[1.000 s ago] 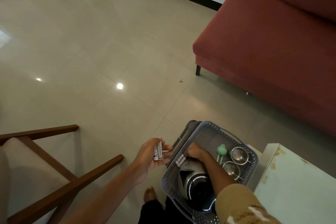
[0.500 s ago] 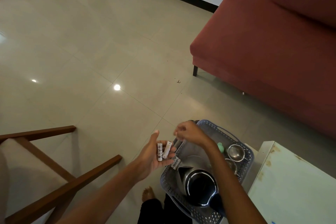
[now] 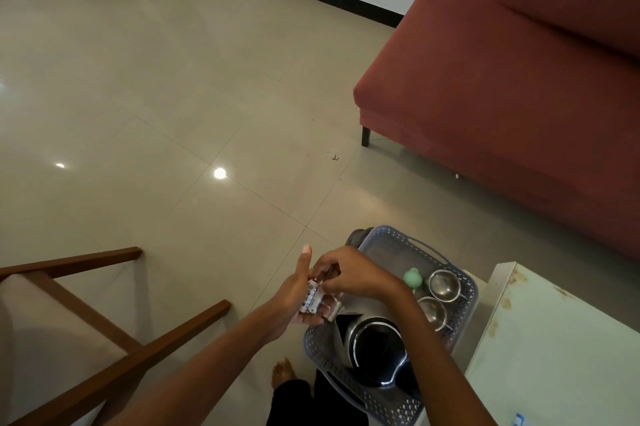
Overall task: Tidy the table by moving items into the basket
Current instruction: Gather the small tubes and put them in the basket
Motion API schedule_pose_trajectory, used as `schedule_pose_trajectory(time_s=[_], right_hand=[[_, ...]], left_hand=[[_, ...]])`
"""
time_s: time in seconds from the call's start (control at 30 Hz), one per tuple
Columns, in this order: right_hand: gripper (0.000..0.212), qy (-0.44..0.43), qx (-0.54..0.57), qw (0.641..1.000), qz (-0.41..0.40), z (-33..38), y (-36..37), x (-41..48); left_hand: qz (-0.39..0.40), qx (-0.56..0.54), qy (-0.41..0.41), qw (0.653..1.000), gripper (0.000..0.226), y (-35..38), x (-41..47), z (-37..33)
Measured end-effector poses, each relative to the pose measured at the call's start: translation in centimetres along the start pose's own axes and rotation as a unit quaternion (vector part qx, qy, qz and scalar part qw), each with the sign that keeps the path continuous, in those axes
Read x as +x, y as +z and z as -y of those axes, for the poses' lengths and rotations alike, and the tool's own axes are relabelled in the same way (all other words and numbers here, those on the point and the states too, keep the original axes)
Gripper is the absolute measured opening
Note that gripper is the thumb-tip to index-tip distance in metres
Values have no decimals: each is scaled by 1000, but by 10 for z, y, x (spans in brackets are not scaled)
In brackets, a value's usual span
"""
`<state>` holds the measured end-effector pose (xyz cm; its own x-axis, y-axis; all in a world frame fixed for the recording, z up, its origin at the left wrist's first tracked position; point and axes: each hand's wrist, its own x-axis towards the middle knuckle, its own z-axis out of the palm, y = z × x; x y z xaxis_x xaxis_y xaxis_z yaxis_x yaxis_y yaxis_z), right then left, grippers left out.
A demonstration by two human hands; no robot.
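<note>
Head view: the left hand is cradling two small white tubes in its curled fingers, with the thumb sticking straight up. The tubes are lying side by side and touching, and their long axes are running nearly straight away from the person, with the far ends tipping slightly to the right. Dark print is showing on their white wraps, but it is too small to read. The right hand is reaching across from the right, and its fingertips are pinching the far end of one tube. Both hands are hovering just over the left rim of the basket, so the tubes are sitting above that rim and not inside it.

A third tube is lying crosswise just beside the left fingers at the basket's left edge; I cannot tell whether it is resting in the basket or on a finger. In the basket a kettle is lying near the person, two steel cups are sitting along the right wall, and a green item is sitting beside them. The basket is resting just beside the pale desk, whose stained edge is showing no readable writing. A red sofa is standing well apart on the tiled floor, and a wooden chair is standing to the left.
</note>
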<state>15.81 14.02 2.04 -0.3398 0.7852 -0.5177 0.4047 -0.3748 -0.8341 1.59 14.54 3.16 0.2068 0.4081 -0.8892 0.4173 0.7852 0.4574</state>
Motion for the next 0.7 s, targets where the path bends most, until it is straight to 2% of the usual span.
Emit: schedule_pose_trajectory(time_s=[0.17,0.4,0.47,0.53,0.6,0.7], right_hand=[[23,32,22,999,13,-6,4,-1],[23,48,146,988,-4,-25,-13,-2],[18,84,160,983,-40,-44,-23,1],[12,134,145,978,-69,-69,-32,6],[6,188,131,970,-81,-94,-35,14],[14,240,126,958,-94,-119,-26,31]], left_hand=[[33,85,5,996,81,2,1,1],[15,93,48,994,63,12,6,-14],[-34,129,111,985,47,16,11,-15],[-86,149,159,972,40,14,15,-14],[-93,149,161,971,43,8,18,-10],[-88,150,139,975,53,-2,20,0]])
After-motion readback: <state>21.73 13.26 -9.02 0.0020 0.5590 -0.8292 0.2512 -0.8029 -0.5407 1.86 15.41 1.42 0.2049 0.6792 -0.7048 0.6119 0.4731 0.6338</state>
